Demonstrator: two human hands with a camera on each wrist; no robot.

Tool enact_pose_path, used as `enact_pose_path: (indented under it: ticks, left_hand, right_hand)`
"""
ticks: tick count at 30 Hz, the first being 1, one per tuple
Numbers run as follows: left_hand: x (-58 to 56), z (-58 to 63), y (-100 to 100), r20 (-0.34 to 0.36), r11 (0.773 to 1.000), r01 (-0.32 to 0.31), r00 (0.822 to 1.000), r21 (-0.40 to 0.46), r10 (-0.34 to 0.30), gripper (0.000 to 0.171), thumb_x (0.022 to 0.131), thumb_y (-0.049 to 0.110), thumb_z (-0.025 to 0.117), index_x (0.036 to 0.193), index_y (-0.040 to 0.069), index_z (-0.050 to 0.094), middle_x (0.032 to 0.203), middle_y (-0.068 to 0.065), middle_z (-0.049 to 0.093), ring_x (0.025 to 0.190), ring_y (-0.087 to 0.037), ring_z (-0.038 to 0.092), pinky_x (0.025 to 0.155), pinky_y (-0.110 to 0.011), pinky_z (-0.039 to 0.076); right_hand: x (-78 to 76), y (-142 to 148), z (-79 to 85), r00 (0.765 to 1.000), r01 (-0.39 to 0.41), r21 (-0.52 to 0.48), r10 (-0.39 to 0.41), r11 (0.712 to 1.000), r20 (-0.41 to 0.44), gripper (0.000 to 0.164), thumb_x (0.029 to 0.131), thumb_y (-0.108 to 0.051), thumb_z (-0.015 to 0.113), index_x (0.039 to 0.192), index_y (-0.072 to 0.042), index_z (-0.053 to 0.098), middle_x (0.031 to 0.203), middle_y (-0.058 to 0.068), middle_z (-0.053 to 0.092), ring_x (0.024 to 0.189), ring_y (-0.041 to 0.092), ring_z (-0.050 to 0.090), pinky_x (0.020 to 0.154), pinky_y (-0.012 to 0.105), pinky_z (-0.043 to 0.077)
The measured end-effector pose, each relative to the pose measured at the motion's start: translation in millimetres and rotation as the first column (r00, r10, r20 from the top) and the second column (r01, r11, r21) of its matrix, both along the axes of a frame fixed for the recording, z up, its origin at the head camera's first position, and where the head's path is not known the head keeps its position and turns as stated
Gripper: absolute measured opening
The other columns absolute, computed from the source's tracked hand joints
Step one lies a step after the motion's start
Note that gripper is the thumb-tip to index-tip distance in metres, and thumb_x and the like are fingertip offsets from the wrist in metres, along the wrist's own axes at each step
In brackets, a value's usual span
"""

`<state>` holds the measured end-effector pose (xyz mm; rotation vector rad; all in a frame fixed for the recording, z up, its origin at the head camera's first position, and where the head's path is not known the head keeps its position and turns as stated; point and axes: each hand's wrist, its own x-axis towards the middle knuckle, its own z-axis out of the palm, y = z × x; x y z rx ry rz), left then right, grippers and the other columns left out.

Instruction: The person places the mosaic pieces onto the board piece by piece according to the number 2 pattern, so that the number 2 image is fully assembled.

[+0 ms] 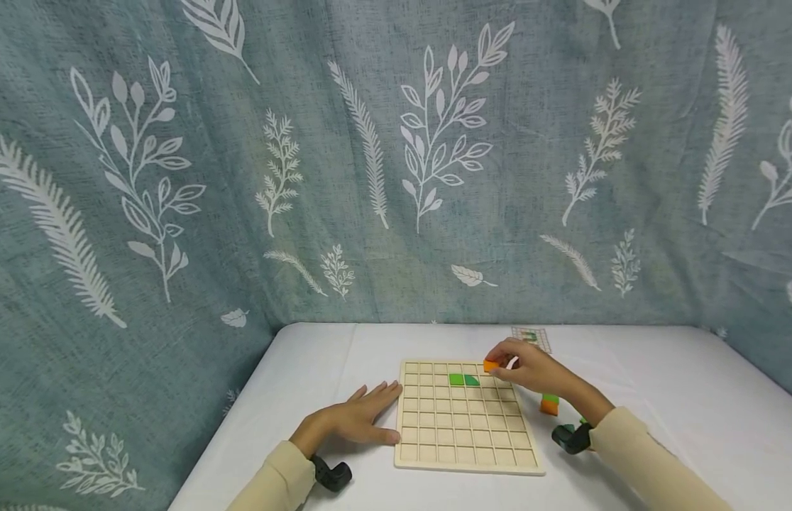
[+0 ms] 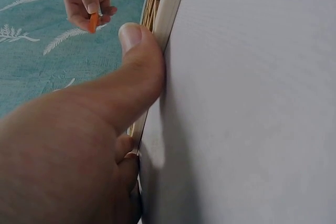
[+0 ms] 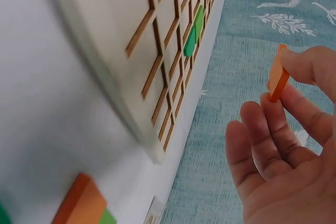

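Note:
My right hand [image 1: 522,365] pinches an orange tile [image 3: 278,74] between thumb and fingertips, raised over the far right part of a wooden grid board [image 1: 443,419]. In the right wrist view the tile is thin and clear of the board, the other fingers loosely bent below it. Two pieces lie in neighbouring far-row cells: a light green square [image 1: 456,380] and a darker green piece with a rounded corner [image 1: 471,380]. Fingers spread, my left hand [image 1: 359,417] lies on the table, thumb and fingertips against the board's left edge.
Right of the board, a few orange and green pieces [image 1: 549,407] lie on the white table [image 1: 664,383], partly behind the right forearm. A printed grid card [image 1: 540,339] lies at the back, beyond the right hand. A leaf-patterned curtain [image 1: 396,284] hangs behind the table.

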<state>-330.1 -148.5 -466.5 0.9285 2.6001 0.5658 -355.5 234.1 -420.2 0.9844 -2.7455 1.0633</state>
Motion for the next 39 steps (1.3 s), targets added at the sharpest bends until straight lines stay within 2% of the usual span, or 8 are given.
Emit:
enact_pose_path:
  ticks: [6, 15, 21, 29, 39]
  left_hand:
    - [-0.8, 1.1, 0, -0.002, 1.000, -0.011, 1.000, -0.007, 0.011, 0.099, 0.091, 0.064, 0.059, 0.162, 0.013, 0.013, 0.170, -0.002, 0.011, 0.158, -0.023, 0.006, 0.127, -0.053, 0.000]
    - [-0.3, -1.5, 0, 0.010, 1.000, -0.017, 1.000, 0.005, 0.017, 0.099, 0.090, 0.064, 0.060, 0.162, 0.013, 0.014, 0.170, -0.003, 0.011, 0.158, -0.023, 0.006, 0.127, -0.053, -0.001]
    - [0.4, -1.8, 0, 0.008, 1.000, -0.023, 1.000, -0.001, 0.023, 0.099, 0.090, 0.064, 0.060, 0.162, 0.013, 0.014, 0.170, -0.003, 0.011, 0.158, -0.022, 0.006, 0.127, -0.052, 0.000]
    - [0.9, 0.0, -2, -0.003, 1.000, -0.013, 1.000, -0.011, 0.013, 0.098, 0.091, 0.064, 0.060, 0.162, 0.014, 0.013, 0.170, -0.002, 0.012, 0.158, -0.023, 0.007, 0.127, -0.053, 0.001]
    - [-0.4, -2.3, -1, -0.005, 1.000, -0.010, 1.000, -0.020, 0.010, 0.098, 0.091, 0.065, 0.058, 0.162, 0.014, 0.012, 0.170, -0.002, 0.010, 0.158, -0.022, 0.006, 0.127, -0.053, 0.000]
  right_hand:
    - [-4.2, -10, -0.5, 0.998, -0.017, -0.036, 0.015, 0.999, -0.063, 0.020, 0.096, -0.021, 0.068, 0.113, -0.011, 0.068, 0.105, 0.004, 0.063, 0.087, 0.008, 0.056, 0.072, 0.025, 0.054]
    - [-4.7, -22, -3.7, 0.997, -0.071, -0.054, 0.071, 0.996, 0.010, 0.021, 0.097, -0.019, 0.068, 0.114, -0.008, 0.066, 0.103, 0.007, 0.061, 0.086, 0.009, 0.056, 0.070, 0.023, 0.052]
    - [-6.7, -29, -4.7, 0.997, -0.067, -0.032, 0.068, 0.997, 0.031, 0.022, 0.097, -0.021, 0.068, 0.115, -0.009, 0.065, 0.105, 0.007, 0.060, 0.088, 0.010, 0.056, 0.073, 0.024, 0.052]
    - [-13.5, -41, -0.9, 0.998, -0.050, 0.025, 0.049, 0.998, 0.027, 0.022, 0.097, -0.024, 0.068, 0.114, -0.011, 0.066, 0.106, 0.004, 0.061, 0.091, 0.011, 0.057, 0.075, 0.025, 0.053]
    - [-22.2, -53, -5.8, 0.998, -0.064, 0.030, 0.063, 0.997, 0.030, 0.023, 0.096, -0.025, 0.068, 0.114, -0.010, 0.066, 0.105, 0.004, 0.060, 0.091, 0.012, 0.057, 0.075, 0.025, 0.054]
